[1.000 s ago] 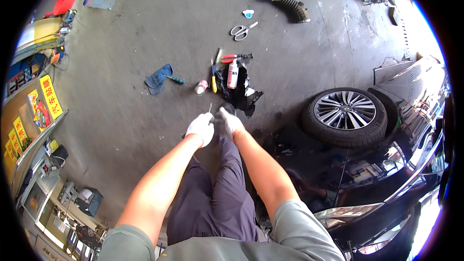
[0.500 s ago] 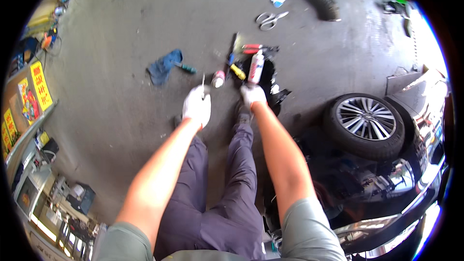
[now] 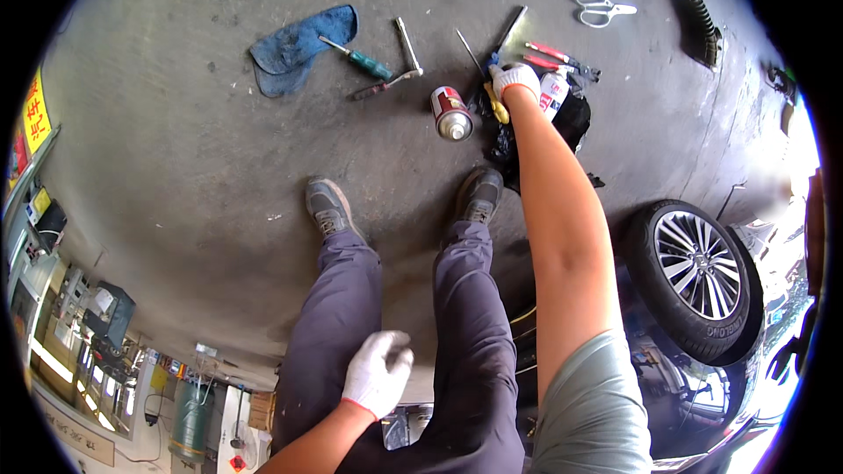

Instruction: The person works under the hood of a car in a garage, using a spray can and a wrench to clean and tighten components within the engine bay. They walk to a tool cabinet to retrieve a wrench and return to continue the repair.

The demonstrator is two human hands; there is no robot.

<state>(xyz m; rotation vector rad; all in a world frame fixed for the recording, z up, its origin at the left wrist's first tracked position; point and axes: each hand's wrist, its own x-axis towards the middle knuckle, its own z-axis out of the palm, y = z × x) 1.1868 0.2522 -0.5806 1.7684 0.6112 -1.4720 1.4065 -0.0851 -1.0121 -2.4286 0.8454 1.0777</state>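
My right hand [image 3: 515,81], in a white glove, reaches down to the tools on the floor, its fingers curled and partly hidden. It is at a blue-handled tool [image 3: 494,59], beside a yellow screwdriver handle [image 3: 498,106] and a white bottle [image 3: 553,93]. What it grips is not visible. My gloved left hand [image 3: 379,374] hangs near my thigh, fingers loosely bent and apart, holding nothing. A red and white spray can [image 3: 451,112] is left of the right hand. Farther left lie a ratchet wrench [image 3: 395,78] and a green-handled screwdriver [image 3: 364,62] on a blue cloth [image 3: 299,46].
Black plastic [image 3: 573,121] lies under the bottle, with red-handled pliers [image 3: 562,61] just beyond. Scissors [image 3: 601,9] and a ribbed hose [image 3: 694,10] are at the far right. A wheel [image 3: 698,268] lies by a dark glossy car part [image 3: 667,395] on the right.
My left hand has drawn back toward my thigh, without the thin metal tool it held; a ratchet wrench now lies on the floor. My right hand has moved from the bottle's base to the tools.
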